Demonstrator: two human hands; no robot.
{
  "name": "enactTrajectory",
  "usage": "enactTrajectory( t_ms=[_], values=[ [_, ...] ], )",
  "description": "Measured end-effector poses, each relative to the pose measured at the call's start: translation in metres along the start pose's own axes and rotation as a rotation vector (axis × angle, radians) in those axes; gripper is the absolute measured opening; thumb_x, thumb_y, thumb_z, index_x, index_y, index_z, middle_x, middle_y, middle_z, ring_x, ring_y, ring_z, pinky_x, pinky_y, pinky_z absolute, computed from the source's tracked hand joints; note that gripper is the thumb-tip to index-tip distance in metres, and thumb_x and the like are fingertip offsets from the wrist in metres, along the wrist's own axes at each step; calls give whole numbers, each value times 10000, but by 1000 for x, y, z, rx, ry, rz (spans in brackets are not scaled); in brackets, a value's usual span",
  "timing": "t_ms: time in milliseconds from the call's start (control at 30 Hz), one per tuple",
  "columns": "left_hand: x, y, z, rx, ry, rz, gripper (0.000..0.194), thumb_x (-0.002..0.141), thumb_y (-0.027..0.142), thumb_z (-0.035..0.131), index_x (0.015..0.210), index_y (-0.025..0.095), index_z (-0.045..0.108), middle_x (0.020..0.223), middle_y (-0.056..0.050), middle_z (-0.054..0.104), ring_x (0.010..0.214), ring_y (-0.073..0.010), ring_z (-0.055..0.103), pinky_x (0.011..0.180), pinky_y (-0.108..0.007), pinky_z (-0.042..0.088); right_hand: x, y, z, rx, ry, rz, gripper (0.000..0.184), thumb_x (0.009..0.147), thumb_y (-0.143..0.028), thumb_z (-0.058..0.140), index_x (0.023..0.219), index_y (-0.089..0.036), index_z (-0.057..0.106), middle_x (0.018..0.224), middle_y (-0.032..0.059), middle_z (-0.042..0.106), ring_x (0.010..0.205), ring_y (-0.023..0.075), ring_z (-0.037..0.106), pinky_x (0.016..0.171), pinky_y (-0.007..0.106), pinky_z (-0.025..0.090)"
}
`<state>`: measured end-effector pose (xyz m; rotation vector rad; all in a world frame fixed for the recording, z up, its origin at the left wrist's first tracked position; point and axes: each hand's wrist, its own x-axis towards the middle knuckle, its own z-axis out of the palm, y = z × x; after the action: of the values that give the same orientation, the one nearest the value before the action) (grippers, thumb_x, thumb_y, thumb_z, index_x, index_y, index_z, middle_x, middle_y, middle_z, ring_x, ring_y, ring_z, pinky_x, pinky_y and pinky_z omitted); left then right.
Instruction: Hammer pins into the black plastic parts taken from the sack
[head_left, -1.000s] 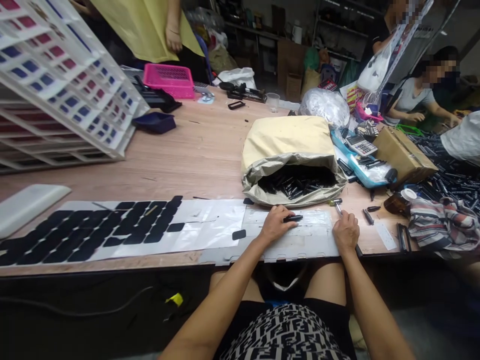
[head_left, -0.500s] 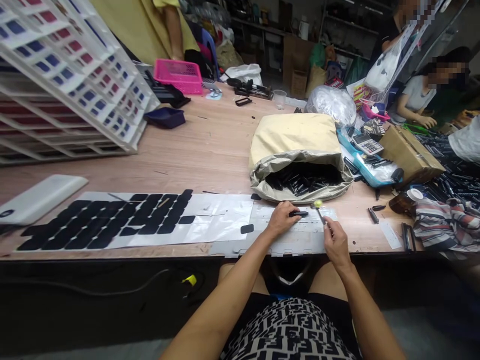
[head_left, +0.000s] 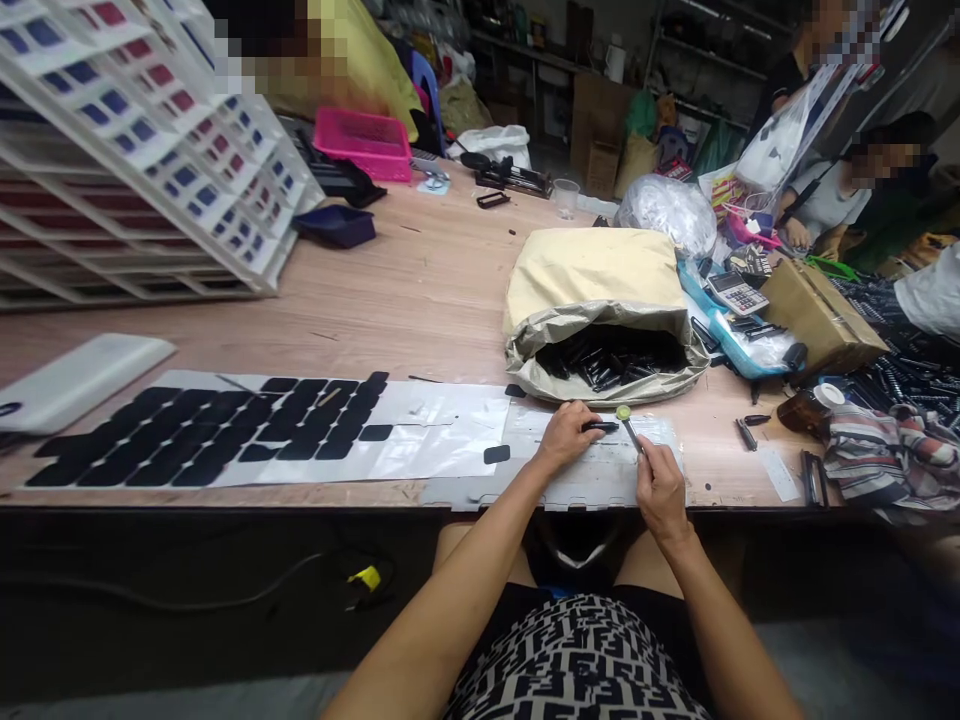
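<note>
My left hand (head_left: 564, 437) is closed on one end of a short black piece (head_left: 602, 426), which lies over a pale, scuffed board (head_left: 555, 487) at the table's front edge. My right hand (head_left: 661, 492) grips the thin handle of a small mallet (head_left: 624, 413) with a round yellow-green head. That head is just beyond the black piece's right end; whether they touch I cannot tell. Behind both hands lies a cream sack (head_left: 592, 265), its mouth facing me and several black pieces (head_left: 600, 362) inside.
Left of the board, a white sheet (head_left: 431, 455) carries rows of black rounded patches (head_left: 210, 435). Beyond are a white crate (head_left: 247, 225) and a pink basket (head_left: 360, 140). A brown bottle (head_left: 799, 412), cloth (head_left: 862, 445), cardboard box (head_left: 817, 315) and calculator (head_left: 739, 292) sit right. Other people are across the table.
My right hand has shifted slightly left, and the mallet head has swung left toward the black piece. My left hand keeps its hold. The view has turned slightly.
</note>
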<state>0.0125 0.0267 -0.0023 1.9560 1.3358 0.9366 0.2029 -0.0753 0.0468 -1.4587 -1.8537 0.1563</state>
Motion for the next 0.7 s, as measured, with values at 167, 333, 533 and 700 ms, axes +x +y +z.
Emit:
enactTrajectory(
  t_ms=[167, 333, 533, 700],
  values=[
    [0, 0, 1, 15, 3, -24, 172, 804, 263, 742, 973, 242, 774, 925, -26, 637, 940, -205, 531, 857, -340, 446, -3, 5, 0, 1, -61, 4, 374, 989, -209, 399, 1287, -207, 624, 1017, 86, 651, 961, 181, 634, 881, 319, 532],
    [-1, 0, 1, 25, -6, -17, 175, 815, 275, 722, 979, 241, 772, 931, -30, 629, 950, -210, 534, 864, -346, 450, 10, 31, -12, -132, 56, 87, 368, 977, -239, 415, 1268, -206, 639, 1016, 81, 658, 955, 185, 619, 848, 307, 504],
    [-2, 4, -1, 50, -11, -8, 153, 841, 277, 686, 972, 230, 748, 934, -31, 627, 940, -216, 531, 879, -362, 453, 24, 78, -25, -579, 109, 150, 360, 933, -190, 425, 1195, -198, 672, 900, 77, 600, 866, 203, 523, 763, 301, 406],
    [-4, 15, -9, 66, 1, 42, 148, 893, 287, 623, 987, 202, 699, 951, -42, 636, 932, -220, 538, 890, -376, 454, 22, 85, -21, -749, 66, 134, 334, 934, -187, 442, 1194, -194, 651, 910, 82, 567, 865, 210, 475, 733, 308, 354]
  ],
)
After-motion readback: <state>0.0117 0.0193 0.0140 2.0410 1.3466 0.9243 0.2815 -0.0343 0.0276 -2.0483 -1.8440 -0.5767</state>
